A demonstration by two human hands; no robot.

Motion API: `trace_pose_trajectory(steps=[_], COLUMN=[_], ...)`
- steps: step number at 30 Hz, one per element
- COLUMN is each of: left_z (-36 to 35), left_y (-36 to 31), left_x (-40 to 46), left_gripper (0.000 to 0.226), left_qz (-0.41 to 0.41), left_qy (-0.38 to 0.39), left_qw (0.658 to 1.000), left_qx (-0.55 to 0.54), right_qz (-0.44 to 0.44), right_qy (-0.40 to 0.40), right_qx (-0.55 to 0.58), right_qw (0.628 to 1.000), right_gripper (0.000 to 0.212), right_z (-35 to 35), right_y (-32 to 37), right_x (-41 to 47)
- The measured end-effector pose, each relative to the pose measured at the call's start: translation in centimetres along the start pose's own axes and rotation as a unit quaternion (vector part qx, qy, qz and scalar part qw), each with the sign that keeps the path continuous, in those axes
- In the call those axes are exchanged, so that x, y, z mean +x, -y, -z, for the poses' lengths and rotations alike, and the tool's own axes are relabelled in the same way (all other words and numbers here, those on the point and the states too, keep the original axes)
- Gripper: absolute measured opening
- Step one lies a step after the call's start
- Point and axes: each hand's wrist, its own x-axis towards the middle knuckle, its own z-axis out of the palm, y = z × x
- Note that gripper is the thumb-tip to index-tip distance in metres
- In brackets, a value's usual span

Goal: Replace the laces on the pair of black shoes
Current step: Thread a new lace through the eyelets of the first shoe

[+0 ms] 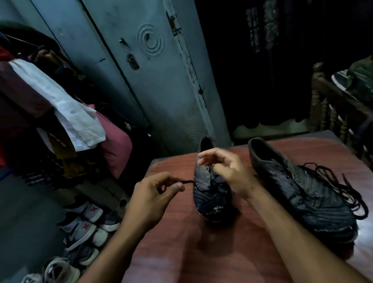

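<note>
Between left fingers (173,186), lace (188,182), apparently pinched

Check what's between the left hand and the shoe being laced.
Head view: a taut stretch of black lace runs from the left hand, which pinches its end, to the shoe. Below it, bare table.

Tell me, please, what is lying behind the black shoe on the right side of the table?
Behind the right shoe a loose black lace lies tangled on the table, against the shoe's far side. The shoe's body covers part of the tangle, so its full extent cannot be seen.
</note>
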Motion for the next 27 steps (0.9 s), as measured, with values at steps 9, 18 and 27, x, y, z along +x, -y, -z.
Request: trace_pose_trajectory(steps=[9, 18, 27], left_z=[-2.7, -5.7, -7.1], left_y=[-1.3, 3.6, 2.0], left_x=[2.7, 1.6, 3.2], left_gripper=[0.010, 0.045, 0.061], left_qz=[-0.003, 0.064, 0.000], left_qy=[-0.046, -0.039, -0.037], left_qw=[0.997, 0.991, 0.986], left_qx=[-0.058, -0.114, -0.164], right_qz=[-0.043, -0.102, 0.031], right_qy=[-0.033, -0.083, 0.048], right_qx=[-0.025, -0.272, -0.376], right_qw=[0.998, 0.953, 0.925], right_gripper=[0.017, 0.011, 0.042], right_z=[1.1, 3.3, 0.7], right_y=[-0.2, -1.5, -1.9], right_x=[0.4, 0.5, -0.1])
